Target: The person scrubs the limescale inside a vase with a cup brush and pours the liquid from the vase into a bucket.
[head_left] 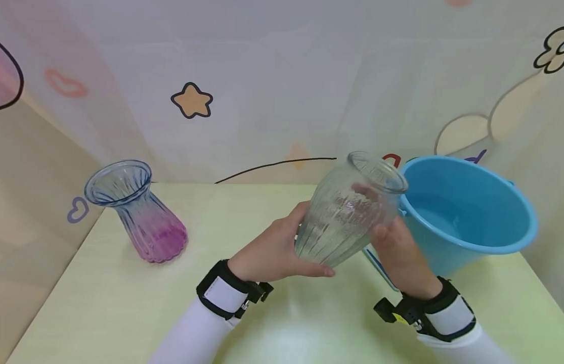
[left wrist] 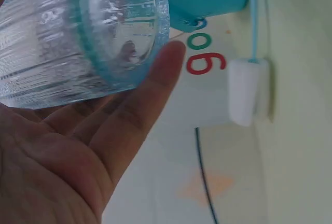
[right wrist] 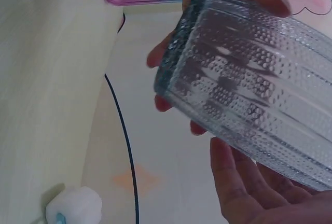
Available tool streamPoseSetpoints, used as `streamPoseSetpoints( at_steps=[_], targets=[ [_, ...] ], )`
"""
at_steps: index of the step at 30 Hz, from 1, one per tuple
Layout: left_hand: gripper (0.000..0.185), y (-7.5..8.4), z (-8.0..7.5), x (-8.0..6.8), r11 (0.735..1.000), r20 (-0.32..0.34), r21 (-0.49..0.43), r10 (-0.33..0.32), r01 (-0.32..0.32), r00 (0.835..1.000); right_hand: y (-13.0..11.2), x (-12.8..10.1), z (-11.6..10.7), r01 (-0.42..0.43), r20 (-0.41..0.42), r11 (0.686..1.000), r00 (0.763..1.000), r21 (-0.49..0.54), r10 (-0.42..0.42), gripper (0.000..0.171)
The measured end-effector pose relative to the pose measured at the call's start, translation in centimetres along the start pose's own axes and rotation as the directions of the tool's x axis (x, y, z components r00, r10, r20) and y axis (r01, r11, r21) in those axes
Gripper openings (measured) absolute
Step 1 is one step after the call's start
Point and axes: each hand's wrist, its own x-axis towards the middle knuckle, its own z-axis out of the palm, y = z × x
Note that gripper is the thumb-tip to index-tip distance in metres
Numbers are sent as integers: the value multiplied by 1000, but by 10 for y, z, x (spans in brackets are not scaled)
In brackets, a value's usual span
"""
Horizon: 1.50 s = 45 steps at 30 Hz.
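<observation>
Pale green table (head_left: 104,303), cartoon-printed wall covering (head_left: 263,76) with star (head_left: 192,100), soft even light

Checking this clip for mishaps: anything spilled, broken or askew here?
Nothing stands out. Both hands hold the clear glass vase tilted over the table; the pink vase stands upright, and the water stays inside the blue bucket.

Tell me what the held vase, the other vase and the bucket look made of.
Held vase: clear glass, apparently; fingers show through its ribbed, dimpled wall. Pink-and-blue vase: tinted glass, glossy and see-through, with ribs. Blue bucket: probably plastic, opaque, smooth, evenly coloured, holding water.
</observation>
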Motion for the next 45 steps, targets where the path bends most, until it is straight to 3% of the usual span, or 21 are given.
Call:
streamPoseSetpoints(
  at_steps=[3,5,14,17,21,26,33,40,45],
  targets=[
    [112,-14,5,-1,998,24,-67,-14,15,1000,-1,7,13,-103,-26,975,995,-194,100,78],
    [115,-23,7,-2,994,25,-110,-16,19,1000,1,10,19,-157,-43,954,988,-254,150,74],
    [108,-57,10,-4,986,-89,-157,-67,53,994,28,32,31,-194,31,955,978,-226,206,73],
    [102,-65,6,-6,987,-137,-133,-109,91,985,35,40,36,-187,52,958,978,-216,203,77],
    [100,-75,-1,-10,985,-223,-80,-169,155,960,45,52,46,-160,57,959,982,-234,178,79],
    [104,-85,-9,-10,978,-364,-73,-206,193,908,58,70,59,-129,39,952,989,-279,145,78],
    [111,-101,-22,-7,973,-557,-80,-225,218,799,76,92,77,-186,-20,921,981,-343,191,75],
    [112,-111,-34,-7,958,-652,-107,-269,266,709,94,114,96,-193,-44,929,981,-315,189,70],
    [113,-115,-43,-10,945,-705,-114,-295,307,646,107,128,110,-206,-40,956,979,-209,202,68]
  ],
)
